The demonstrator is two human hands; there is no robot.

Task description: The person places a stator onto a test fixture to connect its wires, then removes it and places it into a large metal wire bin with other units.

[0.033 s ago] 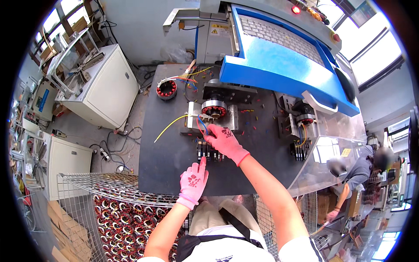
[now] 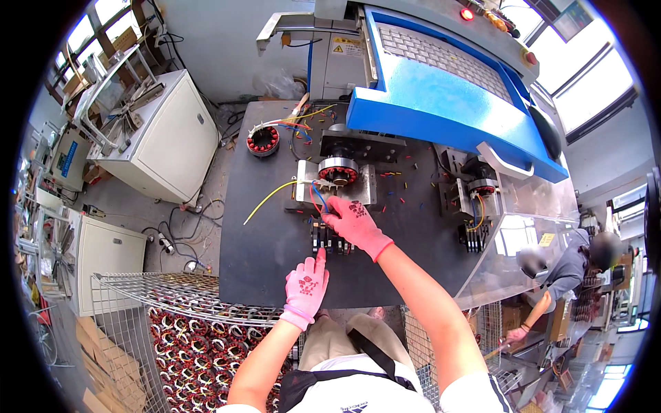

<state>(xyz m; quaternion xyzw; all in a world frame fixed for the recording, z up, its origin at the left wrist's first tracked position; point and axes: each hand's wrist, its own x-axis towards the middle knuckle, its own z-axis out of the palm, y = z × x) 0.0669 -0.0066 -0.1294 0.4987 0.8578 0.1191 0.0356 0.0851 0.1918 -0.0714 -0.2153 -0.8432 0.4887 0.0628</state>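
Observation:
My right hand (image 2: 352, 221), in a pink glove, is closed in a pinch on the blue and red wires (image 2: 319, 197) of a motor stator (image 2: 337, 171). That stator, with red windings, sits on a metal fixture (image 2: 367, 187). A yellow wire (image 2: 267, 198) from it stretches out loosely to the left. My left hand (image 2: 305, 286), gloved the same, has its index finger stretched out onto a black spring-clip terminal block (image 2: 330, 241) just below the right hand. The other left fingers look curled, with nothing visible in them. The wire tips are hidden by my right fingers.
Another stator (image 2: 263, 140) stands at the table's back left. On the right are a second fixture with a stator (image 2: 482, 186) and a clear plastic guard (image 2: 513, 255). A blue machine panel (image 2: 441, 103) overhangs the back. A wire basket (image 2: 200, 344) holds many stators; a co-worker (image 2: 564, 268) is at right.
My hands and the wires hold nearly the same place. At the far right, the co-worker's lowered hand has shifted slightly to the left.

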